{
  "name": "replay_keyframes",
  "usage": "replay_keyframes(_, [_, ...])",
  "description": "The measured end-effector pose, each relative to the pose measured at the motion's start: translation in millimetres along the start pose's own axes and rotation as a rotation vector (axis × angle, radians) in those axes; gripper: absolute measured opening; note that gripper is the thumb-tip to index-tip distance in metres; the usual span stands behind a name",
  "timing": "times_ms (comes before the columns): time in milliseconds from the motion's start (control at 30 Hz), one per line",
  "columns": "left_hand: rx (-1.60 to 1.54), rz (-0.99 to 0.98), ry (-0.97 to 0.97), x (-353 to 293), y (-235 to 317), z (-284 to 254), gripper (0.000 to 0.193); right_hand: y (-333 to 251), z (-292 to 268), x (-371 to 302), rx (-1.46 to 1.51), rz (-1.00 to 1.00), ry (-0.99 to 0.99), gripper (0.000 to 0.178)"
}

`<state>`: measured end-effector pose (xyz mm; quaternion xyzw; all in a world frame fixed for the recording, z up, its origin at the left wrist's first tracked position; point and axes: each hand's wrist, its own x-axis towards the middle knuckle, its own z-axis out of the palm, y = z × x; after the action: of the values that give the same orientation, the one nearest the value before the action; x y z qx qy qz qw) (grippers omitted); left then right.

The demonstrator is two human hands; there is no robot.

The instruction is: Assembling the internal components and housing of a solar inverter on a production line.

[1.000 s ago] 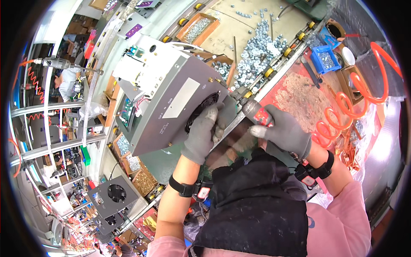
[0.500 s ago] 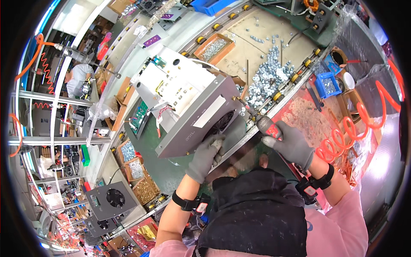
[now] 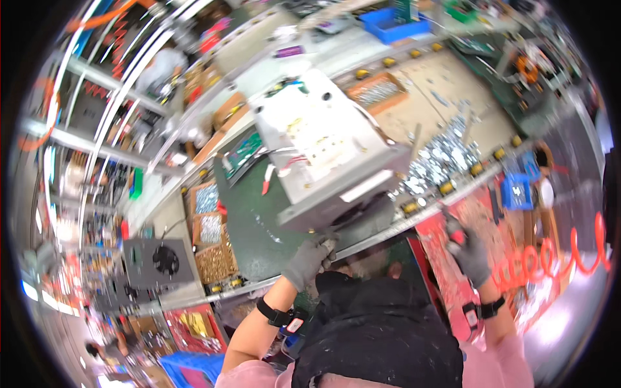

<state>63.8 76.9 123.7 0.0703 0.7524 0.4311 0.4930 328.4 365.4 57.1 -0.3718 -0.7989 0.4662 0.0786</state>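
My left hand point(image 3: 309, 262), in a grey glove, is at the near edge of the bench, just below the front of a grey metal equipment case point(image 3: 304, 208). Its fingers are curled in; what they hold, if anything, is hidden. My right hand point(image 3: 471, 257), gloved too, is wrapped round a red and black power screwdriver point(image 3: 455, 233) over a red, worn surface point(image 3: 430, 227), apart from the case. The case stands tilted on a dark green mat point(image 3: 253, 249), with its white inner panel point(image 3: 310, 126) showing.
A heap of loose screws point(image 3: 443, 155) lies right of the case. Screw boxes point(image 3: 213, 262) stand to the left, near another grey fan unit point(image 3: 155, 264). A blue bin point(image 3: 516, 192) and a red coiled hose point(image 3: 550, 258) are at the right.
My right hand has drawn the power screwdriver away from the case's front, rightward and down over the red surface. My left hand stays by the case's lower edge. The whole view has shifted.
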Motion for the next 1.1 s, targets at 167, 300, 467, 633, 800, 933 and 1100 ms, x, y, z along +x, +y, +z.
replay_keyframes(167, [-0.222,-0.12,0.133,15.4,-58.3,-41.1,0.028,118.0,-29.0,-0.5,-0.495,0.407,0.147,0.057])
replay_keyframes(300, [-0.588,-0.123,0.298,57.2,-103.2,-119.9,0.025,114.6,-28.5,13.6,-0.771,0.278,0.173,0.057])
replay_keyframes(467, [-0.875,-0.079,0.741,139.2,-92.8,-251.3,0.025,-19.4,15.5,37.9,-0.007,-0.044,0.103,0.071])
replay_keyframes(633, [-0.968,-0.045,0.853,193.7,-97.5,-339.3,0.029,-227.6,75.0,30.7,0.817,-0.012,0.135,0.08])
replay_keyframes(800, [-0.736,-0.055,0.645,218.9,-97.8,-412.7,0.029,-252.6,79.1,41.1,0.791,0.012,0.17,0.069])
replay_keyframes(933, [-0.537,-0.068,0.701,214.9,-114.4,-479.7,0.029,-293.7,79.9,52.5,0.53,0.156,0.058,0.052])
replay_keyframes(1100, [0.584,-0.083,1.234,195.4,-51.2,-456.2,0.037,-309.3,41.3,90.1,0.37,0.163,0.009,0.051])
